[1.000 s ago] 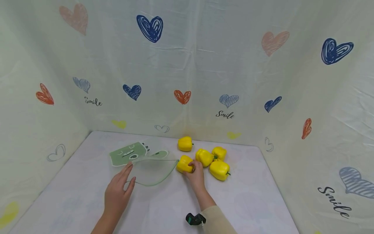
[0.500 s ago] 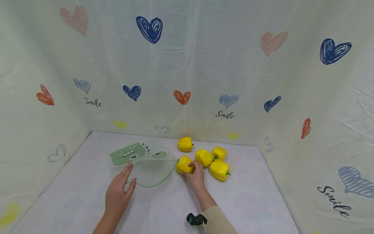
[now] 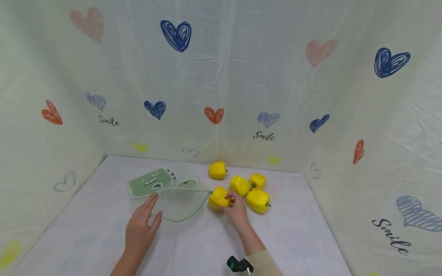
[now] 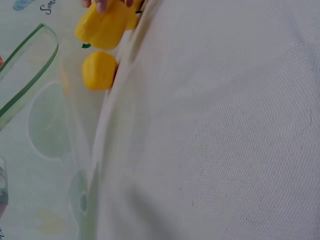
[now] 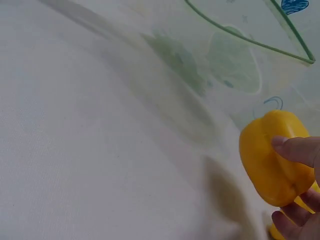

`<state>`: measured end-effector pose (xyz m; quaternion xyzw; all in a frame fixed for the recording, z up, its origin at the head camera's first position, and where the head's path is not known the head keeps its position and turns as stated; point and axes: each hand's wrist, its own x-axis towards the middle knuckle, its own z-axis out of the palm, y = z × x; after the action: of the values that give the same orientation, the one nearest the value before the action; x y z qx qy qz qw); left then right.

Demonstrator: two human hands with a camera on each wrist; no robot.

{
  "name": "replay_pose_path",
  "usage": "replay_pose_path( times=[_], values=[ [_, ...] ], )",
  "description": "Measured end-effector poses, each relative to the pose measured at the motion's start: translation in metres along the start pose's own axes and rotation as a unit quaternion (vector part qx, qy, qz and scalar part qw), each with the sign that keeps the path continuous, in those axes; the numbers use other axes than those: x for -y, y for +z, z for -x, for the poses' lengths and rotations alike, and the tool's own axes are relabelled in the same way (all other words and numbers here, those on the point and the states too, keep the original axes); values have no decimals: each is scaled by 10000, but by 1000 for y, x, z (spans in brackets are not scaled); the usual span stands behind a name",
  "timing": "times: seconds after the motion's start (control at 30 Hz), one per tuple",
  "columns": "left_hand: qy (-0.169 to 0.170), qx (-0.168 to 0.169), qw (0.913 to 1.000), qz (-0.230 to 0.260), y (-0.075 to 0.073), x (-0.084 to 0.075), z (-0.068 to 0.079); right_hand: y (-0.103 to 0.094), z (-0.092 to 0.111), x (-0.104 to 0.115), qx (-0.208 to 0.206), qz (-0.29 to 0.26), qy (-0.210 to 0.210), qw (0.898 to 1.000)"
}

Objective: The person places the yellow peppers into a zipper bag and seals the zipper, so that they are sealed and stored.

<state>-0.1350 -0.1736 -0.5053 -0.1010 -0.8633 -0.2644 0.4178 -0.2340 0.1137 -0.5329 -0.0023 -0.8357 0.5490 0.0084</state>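
Note:
A clear bag with a green rim [image 3: 186, 219] lies on the table, printed with a green cartoon face [image 3: 152, 182]. My left hand [image 3: 139, 228] is at the bag's mouth, fingers fairly straight and thumb spread apart from them, touching the rim. My right hand [image 3: 238, 210] holds a yellow bell pepper [image 3: 218, 197] between thumb and fingers, just right of the bag's mouth. In the right wrist view the thumb presses one side of this bell pepper [image 5: 272, 160]; its shadow falls apart from it on the table. The left hand is out of its own wrist view.
Three yellow bell peppers [image 3: 258, 201] sit clustered to the right of my right hand. Another bell pepper [image 3: 217, 170] stands alone near the table's back edge. A curtain [image 3: 228, 76] printed with hearts surrounds the white table [image 3: 293, 230]. A black device [image 3: 239, 264] is at the right wrist.
The right hand and its bell pepper have shifted slightly toward me and to the right. The left hand and bag look nearly still.

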Motion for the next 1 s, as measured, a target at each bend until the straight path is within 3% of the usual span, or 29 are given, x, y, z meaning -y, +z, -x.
replay_pose_path(
  times=[0.5, 1.0],
  values=[
    [-283, 421, 9987, -49, 2, -1, 3, -33, 30, 17, 617, -34, 117, 9980],
    [-197, 544, 9983, 19, 7, -4, 7, -50, 53, 35, 1117, -364, 184, 9929]
  ],
)
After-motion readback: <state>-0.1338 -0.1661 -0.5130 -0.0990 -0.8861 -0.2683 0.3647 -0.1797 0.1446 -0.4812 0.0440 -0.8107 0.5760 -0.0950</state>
